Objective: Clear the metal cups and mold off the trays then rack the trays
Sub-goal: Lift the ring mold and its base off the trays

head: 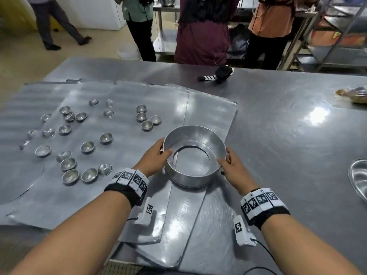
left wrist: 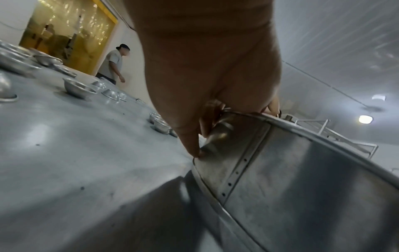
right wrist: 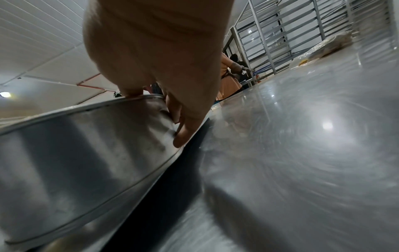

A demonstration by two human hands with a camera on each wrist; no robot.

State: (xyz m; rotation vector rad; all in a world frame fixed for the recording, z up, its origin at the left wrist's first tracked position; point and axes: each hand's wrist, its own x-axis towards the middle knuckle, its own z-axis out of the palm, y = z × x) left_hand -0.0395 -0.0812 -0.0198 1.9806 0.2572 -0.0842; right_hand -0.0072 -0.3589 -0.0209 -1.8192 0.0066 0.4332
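A round metal mold (head: 195, 155), an open ring with a riveted seam (left wrist: 237, 172), stands on overlapping flat metal trays (head: 139, 96). My left hand (head: 158, 155) grips its left rim, thumb hooked inside and fingers on the outer wall (left wrist: 280, 187). On the opposite side my right hand (head: 228, 162) holds the right rim the same way, fingers against the wall (right wrist: 86, 145). Several small metal cups (head: 87, 146) lie scattered on the trays left of the mold; some of these cups (left wrist: 78, 88) show in the left wrist view.
The trays lie on a steel table (head: 288, 126). A black wrist device (head: 220, 73) lies at the back, a plastic bag (head: 355, 94) at far right, a metal bowl (head: 357, 177) at the right edge. People stand behind the table. A tray rack (right wrist: 291, 34) stands at the back right.
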